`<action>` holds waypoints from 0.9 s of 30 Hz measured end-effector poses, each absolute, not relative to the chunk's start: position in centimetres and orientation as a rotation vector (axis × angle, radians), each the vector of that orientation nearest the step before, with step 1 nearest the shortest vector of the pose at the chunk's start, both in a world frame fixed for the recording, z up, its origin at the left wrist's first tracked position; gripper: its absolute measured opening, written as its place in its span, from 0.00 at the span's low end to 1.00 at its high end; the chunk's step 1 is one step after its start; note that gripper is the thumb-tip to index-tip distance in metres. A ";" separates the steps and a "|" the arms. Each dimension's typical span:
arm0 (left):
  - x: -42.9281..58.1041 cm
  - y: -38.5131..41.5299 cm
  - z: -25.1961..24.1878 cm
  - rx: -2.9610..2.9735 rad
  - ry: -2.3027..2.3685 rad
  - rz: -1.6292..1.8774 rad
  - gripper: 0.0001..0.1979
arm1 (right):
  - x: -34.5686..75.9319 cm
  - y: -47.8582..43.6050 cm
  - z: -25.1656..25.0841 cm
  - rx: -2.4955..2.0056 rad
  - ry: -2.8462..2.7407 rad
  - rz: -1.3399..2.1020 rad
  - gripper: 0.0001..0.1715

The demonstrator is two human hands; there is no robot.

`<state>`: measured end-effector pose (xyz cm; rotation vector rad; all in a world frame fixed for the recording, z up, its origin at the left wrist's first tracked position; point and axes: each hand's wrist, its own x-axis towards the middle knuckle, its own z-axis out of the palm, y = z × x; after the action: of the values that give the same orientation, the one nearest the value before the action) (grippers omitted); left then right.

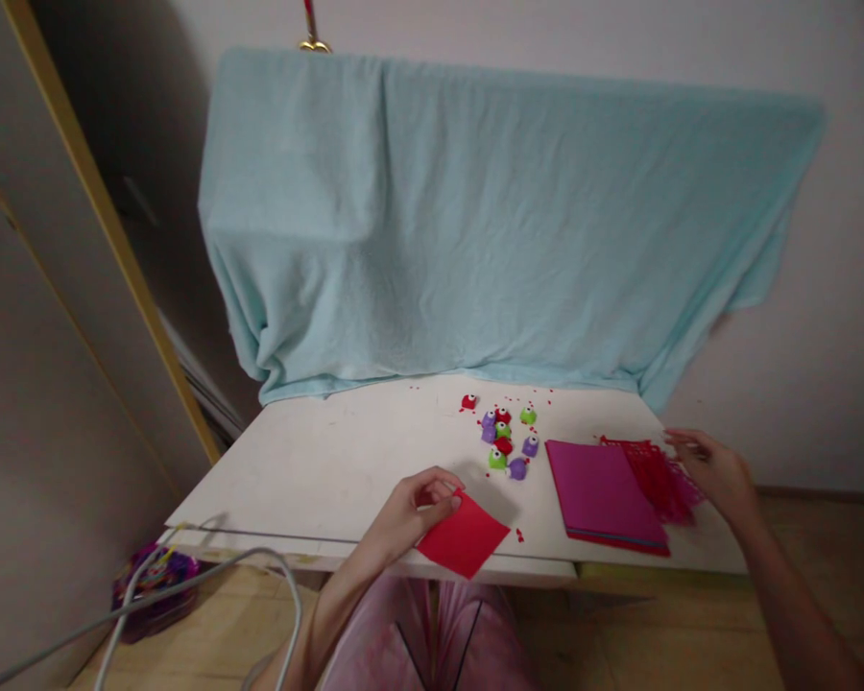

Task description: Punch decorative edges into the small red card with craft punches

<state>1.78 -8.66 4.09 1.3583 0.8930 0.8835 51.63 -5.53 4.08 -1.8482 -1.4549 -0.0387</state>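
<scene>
My left hand (416, 509) pinches the corner of a red paper square (465, 539) that hangs partly over the near edge of the white table (331, 461). My right hand (712, 468) rests at the right side of the table, fingers curled on a red punched sheet (655, 475). That sheet lies over the right part of a pink paper stack (601, 489). Between the hands, further back, sits a cluster of several small red, purple and green craft punches (505, 437).
A light blue blanket (490, 221) drapes over something behind the table against the wall. Red paper bits dot the tabletop. A cabinet stands at the left. A grey cable (208, 576) and a basket of coloured items (155, 576) lie on the wooden floor at lower left.
</scene>
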 end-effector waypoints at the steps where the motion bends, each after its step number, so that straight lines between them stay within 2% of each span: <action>1: 1.8 -8.6 4.1 1.363 0.898 0.888 0.16 | 50.1 -5.5 4.6 -1.828 -1.463 0.033 0.19; 3: 1.8 -8.7 4.1 1.375 0.904 0.893 0.16 | 45.5 -6.0 6.0 -1.712 -1.469 0.071 0.21; 8: 2.6 -8.9 4.5 1.436 0.950 0.918 0.15 | 30.8 -9.8 9.2 -1.431 -1.838 0.537 0.18; 11: 3.0 -9.3 4.9 1.456 0.971 0.928 0.14 | 25.3 -11.1 9.3 -1.305 -1.977 0.717 0.21; 13: 3.1 -9.5 5.1 1.457 0.980 0.938 0.13 | 23.7 -11.2 8.9 -1.261 -1.990 0.812 0.22; 17: 2.7 -10.0 5.2 1.432 1.014 0.958 0.12 | 23.3 -10.2 8.1 -1.216 -2.026 1.016 0.09; 27: 2.3 -10.1 4.9 1.449 1.048 0.942 0.15 | 23.4 -9.5 8.2 -1.243 -2.014 1.056 0.09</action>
<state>2.31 -10.07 4.92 1.4492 1.0479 0.9423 23.43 -9.51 8.17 -1.2433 -2.0141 1.0559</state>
